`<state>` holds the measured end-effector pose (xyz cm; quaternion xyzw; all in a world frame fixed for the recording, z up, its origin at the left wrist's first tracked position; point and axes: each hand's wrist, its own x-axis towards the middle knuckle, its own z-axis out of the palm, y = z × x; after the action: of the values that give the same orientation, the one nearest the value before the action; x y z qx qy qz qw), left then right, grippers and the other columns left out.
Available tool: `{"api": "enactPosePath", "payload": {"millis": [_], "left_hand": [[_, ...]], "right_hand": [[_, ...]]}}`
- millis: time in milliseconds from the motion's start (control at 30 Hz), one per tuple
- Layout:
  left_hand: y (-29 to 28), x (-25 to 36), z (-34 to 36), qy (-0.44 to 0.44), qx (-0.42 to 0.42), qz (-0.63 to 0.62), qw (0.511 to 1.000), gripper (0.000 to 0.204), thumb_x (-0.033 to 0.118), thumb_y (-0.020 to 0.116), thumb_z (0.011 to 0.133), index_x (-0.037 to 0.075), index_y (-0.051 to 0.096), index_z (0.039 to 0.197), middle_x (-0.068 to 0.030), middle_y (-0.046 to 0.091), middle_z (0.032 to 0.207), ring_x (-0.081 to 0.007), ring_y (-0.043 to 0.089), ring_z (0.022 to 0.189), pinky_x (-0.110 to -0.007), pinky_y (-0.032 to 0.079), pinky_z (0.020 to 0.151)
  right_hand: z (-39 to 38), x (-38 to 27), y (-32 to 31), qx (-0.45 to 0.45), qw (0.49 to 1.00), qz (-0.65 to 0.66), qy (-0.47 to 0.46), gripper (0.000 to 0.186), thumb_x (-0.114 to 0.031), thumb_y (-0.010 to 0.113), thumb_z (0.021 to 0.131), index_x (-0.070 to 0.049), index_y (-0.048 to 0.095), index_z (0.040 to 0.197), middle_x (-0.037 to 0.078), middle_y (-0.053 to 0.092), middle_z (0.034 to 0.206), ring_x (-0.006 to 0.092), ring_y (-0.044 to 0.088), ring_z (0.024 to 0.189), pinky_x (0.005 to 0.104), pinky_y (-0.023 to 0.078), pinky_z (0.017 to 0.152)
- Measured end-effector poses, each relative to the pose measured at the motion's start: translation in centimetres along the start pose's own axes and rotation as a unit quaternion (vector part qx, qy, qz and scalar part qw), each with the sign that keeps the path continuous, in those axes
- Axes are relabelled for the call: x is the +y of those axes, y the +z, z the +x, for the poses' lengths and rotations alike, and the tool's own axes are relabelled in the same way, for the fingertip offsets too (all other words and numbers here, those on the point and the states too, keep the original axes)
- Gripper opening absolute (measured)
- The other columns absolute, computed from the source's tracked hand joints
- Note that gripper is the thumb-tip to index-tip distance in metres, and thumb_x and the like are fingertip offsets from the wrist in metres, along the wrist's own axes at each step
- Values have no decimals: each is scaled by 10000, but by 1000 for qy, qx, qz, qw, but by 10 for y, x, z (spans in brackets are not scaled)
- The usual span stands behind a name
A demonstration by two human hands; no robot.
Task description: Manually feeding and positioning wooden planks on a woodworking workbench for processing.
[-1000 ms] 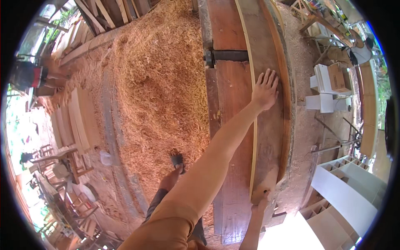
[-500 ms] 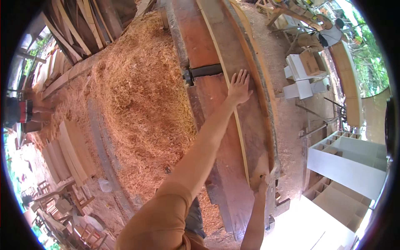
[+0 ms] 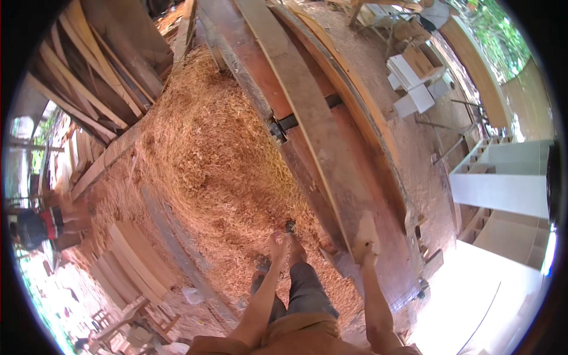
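Observation:
A long brown wooden plank (image 3: 316,130) lies slantwise along the reddish bed (image 3: 378,204) of a long woodworking machine. My right hand (image 3: 365,254) is closed on the plank's near end, beside a small dark spot in the wood. Away from the plank, my left hand (image 3: 278,244) hangs low in front of my legs, over the shavings; its fingers are too small and blurred to read. Beneath the plank, a dark cutter roller (image 3: 290,122) crosses the bed and shows on both sides.
Wood shavings (image 3: 219,148) are heaped left of the machine, around my feet. A wooden fence (image 3: 355,100) runs along its right side. Boards (image 3: 89,65) lean at the far left; more boards (image 3: 139,260) lie nearer. White cabinets (image 3: 503,183) stand right. Another person (image 3: 38,228) is at the left edge.
My left hand has left the plank and dropped to my left. The plank has swung away from the fence, leftward across the bed. My right hand stays at its near end. The view has shifted.

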<state>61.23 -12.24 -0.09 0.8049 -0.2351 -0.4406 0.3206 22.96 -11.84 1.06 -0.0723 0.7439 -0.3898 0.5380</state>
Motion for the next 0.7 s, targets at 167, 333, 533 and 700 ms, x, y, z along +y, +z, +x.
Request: {"api": "enactPosePath", "payload": {"millis": [167,333,533,700], "left_hand": [[-13,11,8,-104,-136,-284,943,598,340,698,960,21,472,1412,-117,598,1337,-247,574,1245,-372,450,1028],[-63,12,16,-223,-271,-429,832,634,345,683,967,-4,447,1440,-107,578,1393,-239,553,1286,-372,440,1062],[-70,31,-17,-46,-258,-209,942,609,267,800,872,-22,545,1343,-128,664,1246,-224,627,1153,-360,491,996],[-135,-1,5,25,-188,-202,961,581,243,832,825,-29,596,1280,-132,706,1143,-228,683,1020,-350,543,888]], "right_hand": [[-136,76,91,112,976,-4,187,592,-458,626,983,-94,436,1411,90,647,1084,192,651,794,307,580,679],[-220,117,130,-115,967,-4,225,477,-392,607,990,-66,516,1326,99,658,1036,136,661,821,289,543,611],[-178,133,129,104,820,-532,-184,826,-550,518,957,59,328,1482,366,541,1325,510,549,1212,578,423,1032],[-238,70,258,-83,854,-510,-53,767,-591,401,988,15,376,1458,352,538,1344,490,509,1273,543,396,1081]]}}
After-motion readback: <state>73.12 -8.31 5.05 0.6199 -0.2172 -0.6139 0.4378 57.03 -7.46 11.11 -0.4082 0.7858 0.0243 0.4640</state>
